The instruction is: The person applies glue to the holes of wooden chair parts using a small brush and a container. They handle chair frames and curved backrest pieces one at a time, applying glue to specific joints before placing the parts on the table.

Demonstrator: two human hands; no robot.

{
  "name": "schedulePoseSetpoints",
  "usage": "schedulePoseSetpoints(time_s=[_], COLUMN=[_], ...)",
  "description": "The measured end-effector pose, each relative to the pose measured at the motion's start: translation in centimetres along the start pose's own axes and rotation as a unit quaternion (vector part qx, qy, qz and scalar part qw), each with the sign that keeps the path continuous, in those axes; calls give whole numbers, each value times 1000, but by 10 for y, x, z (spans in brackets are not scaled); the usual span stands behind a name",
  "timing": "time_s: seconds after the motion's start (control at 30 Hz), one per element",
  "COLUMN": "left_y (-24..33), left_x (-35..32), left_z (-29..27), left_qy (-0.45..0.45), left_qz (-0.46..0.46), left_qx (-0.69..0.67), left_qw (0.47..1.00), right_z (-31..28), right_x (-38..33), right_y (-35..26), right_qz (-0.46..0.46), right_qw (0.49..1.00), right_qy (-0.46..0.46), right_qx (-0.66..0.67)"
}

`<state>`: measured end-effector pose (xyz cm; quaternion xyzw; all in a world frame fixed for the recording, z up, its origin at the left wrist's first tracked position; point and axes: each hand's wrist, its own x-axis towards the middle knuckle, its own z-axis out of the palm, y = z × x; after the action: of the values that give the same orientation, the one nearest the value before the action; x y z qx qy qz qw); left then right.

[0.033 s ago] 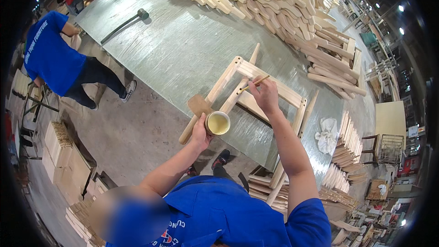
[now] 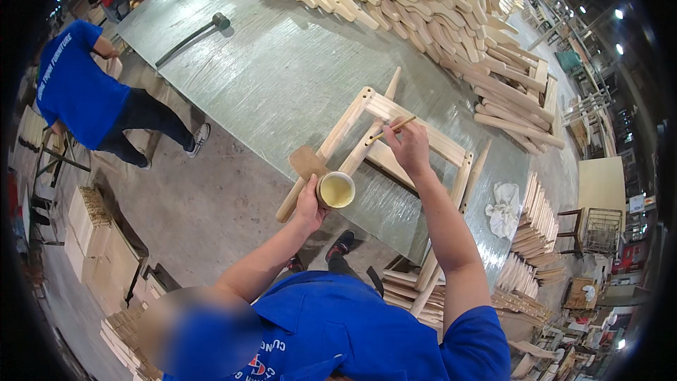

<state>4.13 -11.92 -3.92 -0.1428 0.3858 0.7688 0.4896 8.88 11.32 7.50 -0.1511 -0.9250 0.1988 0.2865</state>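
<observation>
My left hand (image 2: 308, 206) is closed round a cup (image 2: 322, 195) of pale yellow, glue-like liquid. A flat, brown, paddle-shaped piece (image 2: 306, 161) sticks out beside the cup; whether my hand grips it too is unclear. Between the fingers of my right hand (image 2: 411, 149) is a thin stick (image 2: 381, 135), tilted, its dark lower tip at the near leg of a pale wooden chair frame (image 2: 446, 144). Dark round holes show at the frame's corners. It lies on the table, its leg ends reaching past the near edge, partly hidden by my hands.
On the grey-green table (image 2: 261, 63) rests a dark-headed mallet (image 2: 221, 22). Curved wooden parts (image 2: 423, 10) are heaped at the far right, above straight pieces (image 2: 511, 99). A crumpled white cloth (image 2: 503, 210) lies at the right edge. Another person (image 2: 81, 85) stands left of the table.
The other person at the left has shifted very slightly. My hands, the cup, the stick and the chair frame look the same.
</observation>
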Motion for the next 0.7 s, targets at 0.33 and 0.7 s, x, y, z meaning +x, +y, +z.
schedulePoseSetpoints(time_s=[0.33, 0.7], left_y=[2, 2], left_x=[-3, -2], left_z=[4, 1], left_qy=[0, 6], left_qz=[-1, -3], left_qx=[13, 34], left_qw=[1000, 999], right_z=[13, 12], right_x=[0, 8], right_y=[11, 24], right_qz=[21, 48], right_qw=[1000, 998], right_qy=[-22, 23], right_qx=[-2, 42])
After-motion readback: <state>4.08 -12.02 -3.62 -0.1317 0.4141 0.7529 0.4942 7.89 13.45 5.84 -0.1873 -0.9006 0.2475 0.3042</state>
